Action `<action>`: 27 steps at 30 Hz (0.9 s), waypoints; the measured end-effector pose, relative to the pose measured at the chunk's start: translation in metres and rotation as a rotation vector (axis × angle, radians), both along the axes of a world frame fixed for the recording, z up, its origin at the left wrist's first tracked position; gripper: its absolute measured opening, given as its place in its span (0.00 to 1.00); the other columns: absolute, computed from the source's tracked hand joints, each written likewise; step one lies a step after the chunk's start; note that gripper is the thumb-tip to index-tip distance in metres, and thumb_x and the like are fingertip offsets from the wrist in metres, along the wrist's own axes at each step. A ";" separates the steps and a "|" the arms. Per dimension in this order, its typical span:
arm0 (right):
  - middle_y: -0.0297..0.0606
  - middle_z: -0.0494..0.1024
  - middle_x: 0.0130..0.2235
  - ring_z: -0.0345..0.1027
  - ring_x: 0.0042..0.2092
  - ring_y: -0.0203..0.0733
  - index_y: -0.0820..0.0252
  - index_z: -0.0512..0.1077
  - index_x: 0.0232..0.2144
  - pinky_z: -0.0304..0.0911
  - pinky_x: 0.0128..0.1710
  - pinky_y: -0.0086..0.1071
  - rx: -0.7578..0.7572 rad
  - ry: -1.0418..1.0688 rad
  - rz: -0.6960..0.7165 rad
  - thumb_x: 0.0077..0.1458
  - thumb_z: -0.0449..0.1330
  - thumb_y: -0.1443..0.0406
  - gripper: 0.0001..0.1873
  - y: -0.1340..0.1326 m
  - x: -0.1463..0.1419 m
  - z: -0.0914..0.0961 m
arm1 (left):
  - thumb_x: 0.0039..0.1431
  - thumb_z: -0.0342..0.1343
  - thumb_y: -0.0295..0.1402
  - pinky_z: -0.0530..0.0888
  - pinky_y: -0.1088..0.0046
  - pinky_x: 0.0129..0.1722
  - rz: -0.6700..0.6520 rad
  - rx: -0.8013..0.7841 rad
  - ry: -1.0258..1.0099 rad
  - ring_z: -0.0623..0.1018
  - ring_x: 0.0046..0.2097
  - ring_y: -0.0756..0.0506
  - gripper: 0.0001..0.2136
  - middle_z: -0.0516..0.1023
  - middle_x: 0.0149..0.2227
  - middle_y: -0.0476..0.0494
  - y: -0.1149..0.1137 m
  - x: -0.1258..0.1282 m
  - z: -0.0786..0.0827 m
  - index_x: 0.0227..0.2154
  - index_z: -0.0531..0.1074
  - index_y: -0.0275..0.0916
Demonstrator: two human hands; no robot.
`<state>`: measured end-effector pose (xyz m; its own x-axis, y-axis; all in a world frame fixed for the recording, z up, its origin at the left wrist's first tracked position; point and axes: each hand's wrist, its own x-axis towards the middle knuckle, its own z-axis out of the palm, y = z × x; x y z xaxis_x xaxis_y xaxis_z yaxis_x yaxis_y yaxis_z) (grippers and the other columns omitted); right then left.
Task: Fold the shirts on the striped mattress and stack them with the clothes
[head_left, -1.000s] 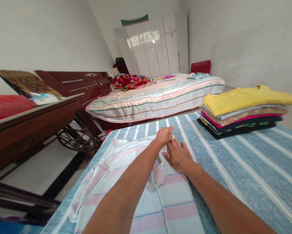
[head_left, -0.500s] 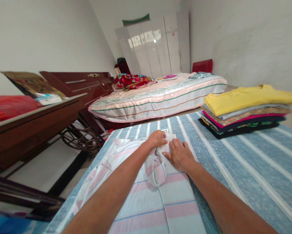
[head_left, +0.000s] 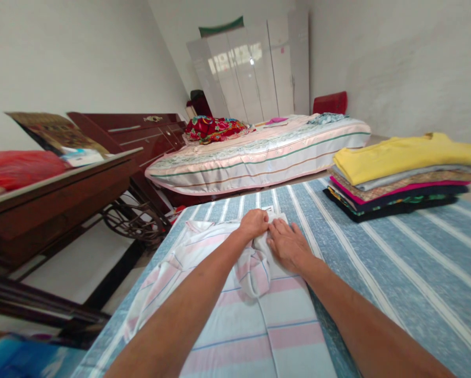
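Note:
A striped shirt (head_left: 235, 336) in white, pink and blue lies spread on the blue bedding, one side turned inward and a sleeve lying over it. At its far end, my left hand (head_left: 254, 223) is closed in a pinch on the shirt's cloth near the collar. Right beside it, my right hand (head_left: 288, 245) rests on the folded cloth, fingers stretched out and lying fairly flat. The fingertips of both hands nearly meet. Part of the shirt is hidden under my forearms.
A stack of folded clothes topped by a yellow garment (head_left: 408, 155) sits at the right on the striped bedding (head_left: 377, 252). Beyond is another bed (head_left: 259, 168) with a red floral cloth (head_left: 215, 129). At the left stands a dark wooden table (head_left: 62, 194) holding a red plastic bag (head_left: 21, 169).
My right hand's fingers have drawn closer together and moved slightly toward the left hand. My left hand keeps its pinch on the shirt. The view has shifted slightly.

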<state>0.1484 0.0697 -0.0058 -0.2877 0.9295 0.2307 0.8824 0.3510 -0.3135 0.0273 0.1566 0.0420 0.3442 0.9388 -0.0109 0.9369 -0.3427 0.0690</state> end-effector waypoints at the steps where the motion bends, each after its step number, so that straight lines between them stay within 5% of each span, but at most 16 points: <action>1: 0.49 0.55 0.62 0.42 0.63 0.49 0.65 0.56 0.59 0.38 0.59 0.48 -0.025 -0.007 0.004 0.63 0.39 0.59 0.26 0.000 0.000 -0.001 | 0.46 0.57 0.31 0.70 0.75 0.38 -0.002 0.003 -0.005 0.76 0.38 0.46 0.07 0.79 0.32 0.47 0.000 -0.001 0.001 0.31 0.77 0.41; 10: 0.50 0.53 0.63 0.41 0.64 0.52 0.68 0.55 0.60 0.38 0.58 0.51 -0.075 -0.016 -0.001 0.63 0.38 0.56 0.29 0.000 0.001 -0.007 | 0.48 0.57 0.30 0.69 0.77 0.36 -0.002 0.042 -0.062 0.75 0.34 0.48 0.06 0.77 0.29 0.49 -0.026 -0.022 0.032 0.30 0.77 0.40; 19: 0.50 0.52 0.63 0.40 0.64 0.52 0.68 0.55 0.60 0.37 0.58 0.50 -0.089 -0.030 0.002 0.63 0.38 0.54 0.31 -0.002 0.001 -0.008 | 0.53 0.53 0.36 0.64 0.80 0.23 0.156 -0.047 -0.264 0.70 0.21 0.53 0.08 0.68 0.19 0.56 -0.082 -0.098 0.077 0.31 0.73 0.38; 27: 0.50 0.53 0.63 0.40 0.64 0.51 0.68 0.54 0.60 0.38 0.58 0.50 -0.097 -0.070 0.011 0.62 0.38 0.53 0.31 0.000 0.002 -0.011 | 0.55 0.52 0.33 0.70 0.64 0.40 0.414 -0.061 0.507 0.76 0.42 0.39 0.09 0.77 0.38 0.36 -0.150 -0.134 0.077 0.36 0.74 0.37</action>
<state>0.1507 0.0696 -0.0169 -0.3104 0.9431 0.1192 0.8995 0.3320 -0.2840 -0.1062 0.0068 0.1187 -0.1067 0.9852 -0.1343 0.9122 0.0433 -0.4075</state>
